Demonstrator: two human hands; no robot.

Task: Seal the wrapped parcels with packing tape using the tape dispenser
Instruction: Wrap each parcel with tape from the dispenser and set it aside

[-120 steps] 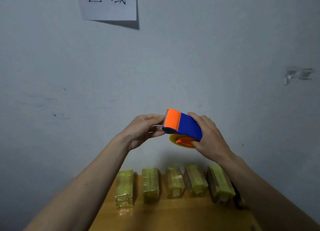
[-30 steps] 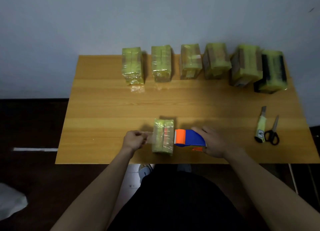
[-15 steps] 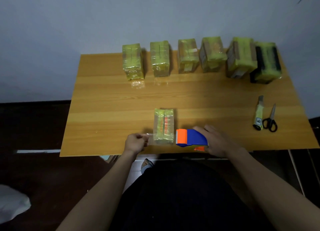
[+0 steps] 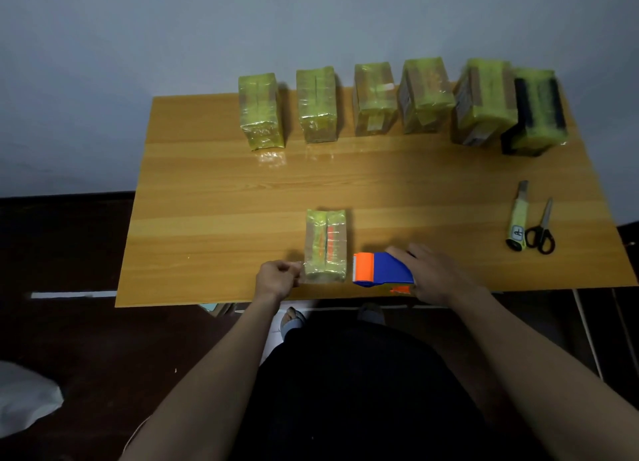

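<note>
Right hand (image 4: 434, 275) wraps the dispenser (image 4: 382, 269), blue body with orange front, fingers curled over its top; grip firmly on it. Dispenser sits at the near tabletop (image 4: 214, 197) edge, just right of the parcel (image 4: 325, 245), toothed orange end facing the parcel.

Left hand (image 4: 276, 278) is just left of the parcel, fingers curled with thumb and fingertips pinched together at the parcel's near-left corner; looks like it pinches the clear tape (image 4: 300, 273) end, though the film is hard to make out. Whether tape spans across the parcel to the dispenser can't be told.

Parcel lies flat near the front edge, long axis pointing away from the person, yellow-green wrap with an orange strip showing through.

Six more parcels (image 4: 373, 97) stand in a row along the far edge by the wall. Utility knife (image 4: 517, 218) and scissors (image 4: 542, 230) lie side by side at the right, well apart from both hands.
</note>
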